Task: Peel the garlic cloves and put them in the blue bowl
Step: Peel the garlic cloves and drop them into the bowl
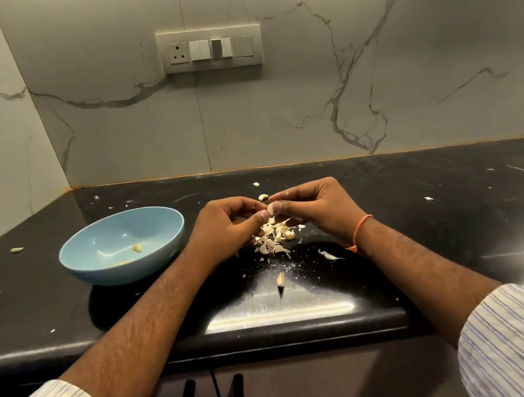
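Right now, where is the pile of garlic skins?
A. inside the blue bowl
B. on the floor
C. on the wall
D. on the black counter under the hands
D: the pile of garlic skins lies on the black counter, just below both hands, beside the blue bowl, not in it.

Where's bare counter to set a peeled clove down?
Bare: the black stone counter right of the right hand, and the strip behind the pale blue bowl. Crowded: the papery garlic skin pile under both hands; left hand near the bowl.
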Motion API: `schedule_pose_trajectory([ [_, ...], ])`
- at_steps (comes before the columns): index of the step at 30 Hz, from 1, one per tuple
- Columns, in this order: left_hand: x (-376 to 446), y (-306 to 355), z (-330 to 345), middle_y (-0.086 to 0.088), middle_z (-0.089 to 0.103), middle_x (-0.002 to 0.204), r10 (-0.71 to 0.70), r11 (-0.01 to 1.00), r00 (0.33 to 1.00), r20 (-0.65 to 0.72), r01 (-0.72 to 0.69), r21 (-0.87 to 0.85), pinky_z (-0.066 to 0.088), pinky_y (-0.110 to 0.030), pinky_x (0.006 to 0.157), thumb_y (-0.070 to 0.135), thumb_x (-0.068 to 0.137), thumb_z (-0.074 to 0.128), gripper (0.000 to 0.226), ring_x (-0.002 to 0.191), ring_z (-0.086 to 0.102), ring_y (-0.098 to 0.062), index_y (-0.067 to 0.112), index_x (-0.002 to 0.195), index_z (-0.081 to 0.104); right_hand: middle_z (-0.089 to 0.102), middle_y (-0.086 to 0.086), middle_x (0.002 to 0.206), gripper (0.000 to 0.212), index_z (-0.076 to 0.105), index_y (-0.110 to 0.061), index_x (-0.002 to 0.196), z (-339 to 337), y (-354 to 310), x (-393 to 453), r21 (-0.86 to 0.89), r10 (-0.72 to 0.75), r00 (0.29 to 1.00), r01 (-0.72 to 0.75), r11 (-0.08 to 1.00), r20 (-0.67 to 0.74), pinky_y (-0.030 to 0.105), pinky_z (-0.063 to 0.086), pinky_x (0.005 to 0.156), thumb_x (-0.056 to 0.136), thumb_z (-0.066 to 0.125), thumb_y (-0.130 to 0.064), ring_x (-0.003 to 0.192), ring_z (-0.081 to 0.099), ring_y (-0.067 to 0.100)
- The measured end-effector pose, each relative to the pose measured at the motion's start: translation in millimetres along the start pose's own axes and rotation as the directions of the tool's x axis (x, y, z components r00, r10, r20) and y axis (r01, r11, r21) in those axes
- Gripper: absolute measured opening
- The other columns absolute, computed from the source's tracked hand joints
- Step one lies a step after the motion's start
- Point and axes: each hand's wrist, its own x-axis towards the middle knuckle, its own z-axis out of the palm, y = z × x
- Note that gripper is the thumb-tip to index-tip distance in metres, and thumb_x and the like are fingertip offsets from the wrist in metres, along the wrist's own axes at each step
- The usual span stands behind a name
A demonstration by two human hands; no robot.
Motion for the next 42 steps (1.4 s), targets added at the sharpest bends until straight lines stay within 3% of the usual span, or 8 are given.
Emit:
schedule_pose_trajectory([
  [11, 2.3, -5.6, -0.4, 0.008, 0.078, 0.082, 0.09, 0.975, 0.992, -0.087, -0.069, 0.212, 0.065, -0.027, 0.073, 0.02, 0.097, 0.074, 0.006, 0.07, 0.075, -0.01, 0.022, 0.103, 0.075, 0.081, 0.016, 0.094, 0.018, 0.074, 0.003, 0.112, -0.7, 1.0, 0.1, -0.028, 0.04, 0.998, -0.039, 0.999, 0.054, 0.036, 0.065, 0.075, 0.096, 0.073, -0.004, 0.082, 0.079, 0.026],
  [16, -0.7, -5.4, -1.5, 0.014, 0.079, 0.089, 0.092, 0.976, 0.996, -0.01, -0.088, 0.197, 0.065, -0.027, 0.076, 0.016, 0.084, 0.087, 0.025, 0.073, 0.076, -0.013, 0.029, 0.104, 0.08, 0.081, 0.015, 0.094, 0.018, 0.075, 0.002, 0.111, -0.7, 2.0, 1.3, -0.037, 0.051, 0.998, -0.049, 0.998, 0.037, 0.034, 0.064, 0.073, 0.094, 0.075, -0.004, 0.082, 0.079, 0.027],
  [20, -2.6, -3.0, -1.9, 0.015, 0.08, 0.089, 0.11, 0.976, 0.994, 0.002, -0.108, 0.188, 0.066, -0.029, 0.075, 0.035, 0.078, 0.092, 0.026, 0.076, 0.077, -0.008, 0.029, 0.101, 0.082, 0.081, 0.012, 0.091, 0.014, 0.078, -0.002, 0.106, -1.6, 3.8, 1.6, -0.112, 0.035, 0.999, -0.032, 0.993, 0.027, 0.033, 0.064, 0.072, 0.093, 0.077, -0.007, 0.082, 0.08, 0.028],
  [27, -1.3, -3.7, -2.4, 0.015, 0.08, 0.084, 0.165, 0.959, 0.986, -0.01, -0.158, 0.235, 0.065, -0.029, 0.074, 0.038, 0.085, 0.085, 0.018, 0.074, 0.076, -0.001, 0.032, 0.101, 0.083, 0.081, 0.01, 0.087, 0.014, 0.08, -0.007, 0.102, 0.3, 4.4, 1.7, -0.155, 0.012, 1.0, -0.009, 0.988, 0.019, 0.039, 0.065, 0.072, 0.09, 0.082, -0.014, 0.078, 0.079, 0.025],
  [33, 0.4, -5.2, -0.8, 0.018, 0.077, 0.077, 0.172, 0.951, 0.985, -0.015, -0.162, 0.264, 0.054, -0.013, 0.067, 0.037, 0.088, 0.084, 0.015, 0.071, 0.072, 0.001, 0.029, 0.101, 0.084, 0.08, 0.008, 0.086, 0.014, 0.082, -0.008, 0.101, -0.2, 6.4, 2.3, -0.209, -0.076, 0.997, 0.078, 0.975, 0.019, 0.041, 0.066, 0.076, 0.089, 0.083, -0.014, 0.078, 0.077, 0.028],
  [39, 3.3, -12.9, -0.4, 0.015, 0.077, 0.077, 0.148, 0.953, 0.989, -0.001, -0.143, 0.268, 0.058, -0.026, 0.07, 0.033, 0.092, 0.081, 0.01, 0.071, 0.071, -0.005, 0.029, 0.101, 0.084, 0.081, 0.002, 0.086, 0.013, 0.083, -0.009, 0.101, 1.5, 10.8, 1.3, -0.261, -0.171, 0.985, 0.168, 0.95, 0.011, 0.036, 0.065, 0.077, 0.088, 0.084, -0.013, 0.078, 0.078, 0.023],
  [42, 5.3, -13.1, -1.5, 0.007, 0.076, 0.074, 0.119, 0.964, 0.993, 0.008, -0.117, 0.238, 0.054, -0.025, 0.066, 0.03, 0.094, 0.079, 0.006, 0.064, 0.063, -0.002, 0.028, 0.099, 0.081, 0.081, 0.003, 0.088, 0.016, 0.083, -0.007, 0.104, 1.9, 9.2, 1.7, -0.23, -0.173, 0.985, 0.169, 0.958, 0.005, 0.035, 0.065, 0.076, 0.089, 0.083, -0.01, 0.076, 0.078, 0.022],
])
